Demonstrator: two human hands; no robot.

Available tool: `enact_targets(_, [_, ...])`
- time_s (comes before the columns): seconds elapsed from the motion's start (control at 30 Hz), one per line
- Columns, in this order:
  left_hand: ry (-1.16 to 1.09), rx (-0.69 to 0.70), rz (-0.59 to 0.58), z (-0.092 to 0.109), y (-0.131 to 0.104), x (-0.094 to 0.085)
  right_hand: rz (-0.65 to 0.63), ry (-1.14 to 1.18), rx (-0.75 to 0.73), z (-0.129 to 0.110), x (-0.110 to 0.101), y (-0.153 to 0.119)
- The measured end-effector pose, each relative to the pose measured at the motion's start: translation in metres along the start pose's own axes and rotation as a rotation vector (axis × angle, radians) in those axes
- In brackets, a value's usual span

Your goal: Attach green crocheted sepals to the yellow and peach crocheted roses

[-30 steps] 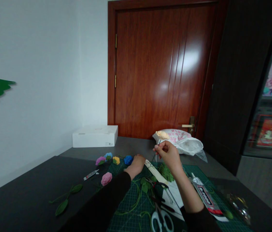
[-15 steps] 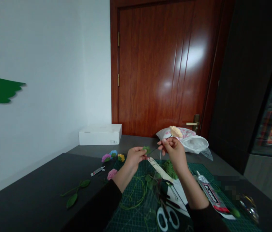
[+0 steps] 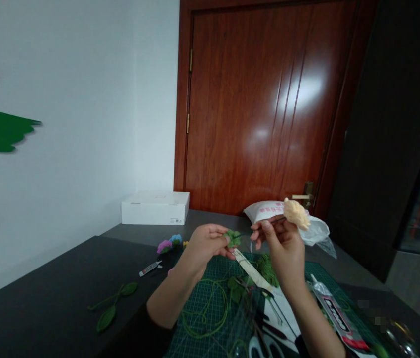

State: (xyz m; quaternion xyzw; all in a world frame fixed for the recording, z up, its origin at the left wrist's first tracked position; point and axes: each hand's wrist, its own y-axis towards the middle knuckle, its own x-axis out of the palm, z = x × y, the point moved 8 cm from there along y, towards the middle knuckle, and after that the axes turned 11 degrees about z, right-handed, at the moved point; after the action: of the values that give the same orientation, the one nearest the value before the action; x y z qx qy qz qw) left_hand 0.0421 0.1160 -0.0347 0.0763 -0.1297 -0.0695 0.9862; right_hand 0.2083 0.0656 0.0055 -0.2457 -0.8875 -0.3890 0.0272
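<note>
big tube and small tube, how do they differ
The big tube looks far larger than the small tube. The big tube lies over the mat, the small tube on the dark table. The big tube's nozzle points up-left, the small tube's up-right. Both lie out of the hands.

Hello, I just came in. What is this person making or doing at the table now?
The left hand holds a small green leafy piece. The right hand holds a cream flower by its dark stem. Both hands are raised over a green mat, where yarn, scissors and a large tube lie. It looks like handmade flower work.
</note>
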Motion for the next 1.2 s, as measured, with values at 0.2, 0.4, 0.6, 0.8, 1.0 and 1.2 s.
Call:
enact_targets(0.2, [0.091,0.061,0.131,0.002,0.000,-0.006,0.075,0.026,-0.053,-0.001,-0.006,0.001])
enact_targets(0.4, [0.137,0.141,0.149,0.005,0.000,-0.005,-0.128,0.158,0.150,0.023,0.018,-0.008])
enact_targets(0.6, [0.188,0.224,0.122,0.011,-0.002,-0.003,-0.259,0.018,0.241,0.047,0.037,-0.023])
enact_targets(0.8, [0.205,0.408,0.038,0.028,-0.012,0.007,-0.292,0.022,0.275,0.043,0.038,-0.026])
enact_targets(1.0, [0.709,0.878,0.069,0.060,-0.035,0.021,-0.273,0.014,0.280,0.044,0.036,-0.026])
enact_targets(1.2, [0.681,0.795,0.063,0.056,-0.028,0.016,-0.236,-0.081,0.185,0.046,0.032,-0.025])
